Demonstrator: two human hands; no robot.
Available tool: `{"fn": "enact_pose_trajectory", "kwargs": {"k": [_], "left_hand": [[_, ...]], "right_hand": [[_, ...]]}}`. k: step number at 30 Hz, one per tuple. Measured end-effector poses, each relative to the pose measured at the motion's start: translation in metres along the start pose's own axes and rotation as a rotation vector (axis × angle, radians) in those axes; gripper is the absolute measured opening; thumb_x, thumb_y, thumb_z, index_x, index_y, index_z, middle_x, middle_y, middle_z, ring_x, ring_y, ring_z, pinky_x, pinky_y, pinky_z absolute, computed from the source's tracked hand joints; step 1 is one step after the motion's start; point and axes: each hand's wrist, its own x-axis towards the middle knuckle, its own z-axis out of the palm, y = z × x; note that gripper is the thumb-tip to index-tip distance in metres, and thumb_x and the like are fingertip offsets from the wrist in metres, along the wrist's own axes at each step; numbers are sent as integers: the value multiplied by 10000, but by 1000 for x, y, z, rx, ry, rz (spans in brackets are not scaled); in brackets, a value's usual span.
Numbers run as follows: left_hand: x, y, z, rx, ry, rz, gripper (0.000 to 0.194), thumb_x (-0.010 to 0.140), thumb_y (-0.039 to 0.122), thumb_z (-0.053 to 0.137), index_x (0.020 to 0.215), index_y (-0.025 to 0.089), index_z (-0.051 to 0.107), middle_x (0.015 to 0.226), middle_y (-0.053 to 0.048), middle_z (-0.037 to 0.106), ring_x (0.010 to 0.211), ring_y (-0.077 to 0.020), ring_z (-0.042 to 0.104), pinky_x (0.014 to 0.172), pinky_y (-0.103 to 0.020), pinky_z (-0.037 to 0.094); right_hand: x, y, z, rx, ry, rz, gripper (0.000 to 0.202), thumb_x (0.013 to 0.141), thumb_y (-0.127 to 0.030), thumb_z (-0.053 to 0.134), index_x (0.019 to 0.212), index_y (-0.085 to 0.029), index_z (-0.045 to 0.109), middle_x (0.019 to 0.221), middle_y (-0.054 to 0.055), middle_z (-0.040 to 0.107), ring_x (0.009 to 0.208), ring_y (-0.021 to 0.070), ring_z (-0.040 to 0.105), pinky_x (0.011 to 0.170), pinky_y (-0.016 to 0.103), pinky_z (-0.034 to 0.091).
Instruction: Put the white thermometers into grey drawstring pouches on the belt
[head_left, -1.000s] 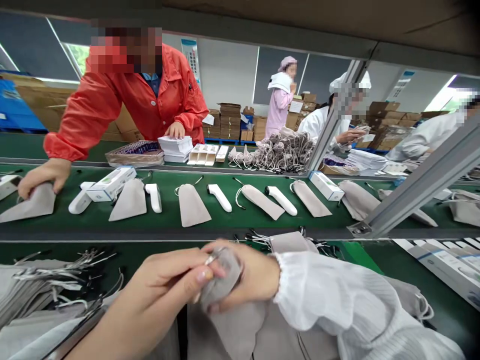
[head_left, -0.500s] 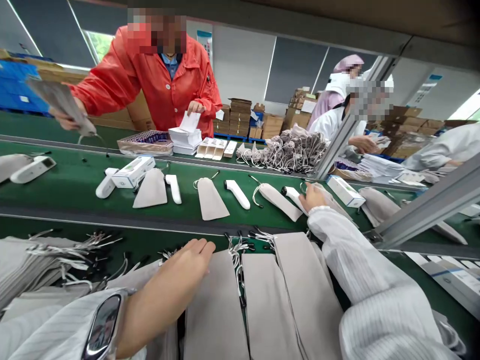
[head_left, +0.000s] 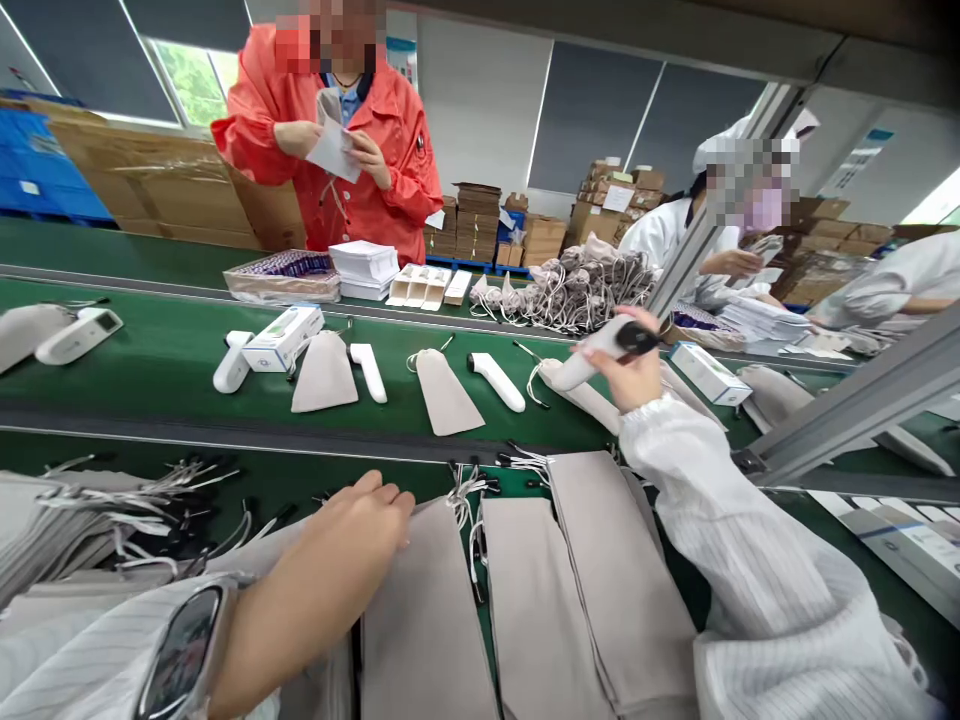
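My right hand (head_left: 634, 370) is closed around a white handheld infrared thermometer (head_left: 600, 352), held tilted above the green conveyor belt (head_left: 187, 410). Its black sensor end points right, and a grey pouch (head_left: 592, 400) lies beneath. Below, my left hand (head_left: 371, 515) rests with curled fingers at the top left edge of a grey drawstring pouch (head_left: 427, 610); the fingertips are hidden. More flat grey pouches (head_left: 536, 600) lie side by side to its right, white cords toward the belt. Another thermometer (head_left: 496, 382) and a pouch (head_left: 448, 392) lie on the belt to the left.
A white box (head_left: 283, 338) and a second box (head_left: 709, 373) sit on the belt. A slanted metal post (head_left: 855, 385) stands at right. Across the belt, a person in red (head_left: 337, 150) holds a pouch and paper, behind stacked papers (head_left: 364, 265) and heaped pouches (head_left: 577, 285).
My right hand has lifted the thermometer off the belt. Belt items have shifted slightly right. My left hand stays nearly in place. The person in red has brought pouch and paper together.
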Motion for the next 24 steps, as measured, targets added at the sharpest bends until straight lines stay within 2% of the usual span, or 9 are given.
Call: {"fn": "enact_pose_trajectory", "kwargs": {"k": [3, 5, 9, 11, 14, 17, 20, 22, 24], "left_hand": [[-2, -7, -8, -179, -25, 24, 202, 842, 257, 365, 745, 202, 533, 738, -25, 553, 761, -206, 493, 636, -292, 357], [-3, -8, -15, -328, 10, -11, 222, 857, 337, 341, 790, 223, 519, 730, 8, 551, 679, -160, 501, 587, -248, 351], [-1, -3, -25, -526, 59, -10, 285, 831, 450, 365, 752, 214, 505, 678, 43, 535, 595, -112, 483, 547, -203, 344], [0, 1, -27, -601, 68, 51, 240, 827, 430, 391, 820, 227, 519, 759, 42, 552, 682, -114, 501, 598, -189, 364], [1, 8, -24, -693, 91, 186, 203, 874, 314, 330, 869, 230, 514, 871, 29, 533, 813, -108, 492, 716, -179, 368], [2, 13, -21, -728, 146, 255, 214, 889, 240, 299, 805, 208, 493, 855, 17, 481, 787, -89, 473, 720, -162, 360], [2, 14, -19, -704, 300, 244, 158, 878, 205, 335, 811, 205, 477, 849, 9, 452, 777, -90, 453, 713, -165, 354], [2, 11, -18, -659, 436, 207, 121, 864, 198, 371, 788, 196, 466, 831, 4, 439, 765, -97, 442, 694, -174, 351], [3, 6, -18, -606, 509, 173, 110, 849, 212, 403, 757, 189, 458, 831, -1, 424, 750, -102, 433, 669, -184, 349]], "right_hand": [[-19, 1, 20, 27, -213, 184, 397, 508, -309, 719, 750, -198, 424, 724, -9, 577, 777, 205, 610, 711, 377, 480], [-23, 4, 22, 47, -206, 261, 403, 471, -295, 737, 682, -192, 409, 709, -3, 588, 793, 217, 610, 721, 385, 475], [-13, -13, 16, 336, 15, 341, 432, 498, -294, 735, 779, -215, 416, 709, -20, 595, 766, 208, 622, 718, 407, 484], [-8, -35, 17, 475, 27, 391, 458, 566, -321, 702, 907, -252, 403, 744, -27, 598, 768, 197, 623, 694, 403, 496], [-13, -71, 28, 599, -54, 411, 554, 654, -347, 643, 1079, -348, 287, 776, -49, 593, 782, 173, 621, 680, 379, 506], [-33, -97, 48, 660, -217, 442, 523, 709, -379, 590, 1115, -352, 262, 783, -37, 588, 779, 166, 616, 677, 368, 508], [-63, -111, 71, 670, -459, 566, 386, 769, -504, 452, 1066, -275, 361, 794, 7, 579, 741, 159, 604, 643, 346, 504], [-83, -116, 83, 590, -684, 653, 425, 781, -578, 338, 1003, -230, 441, 735, 11, 555, 629, 133, 579, 549, 294, 492], [-95, -117, 88, 420, -838, 618, 488, 802, -587, 248, 960, -206, 510, 649, 1, 521, 534, 107, 528, 488, 254, 457]]}}
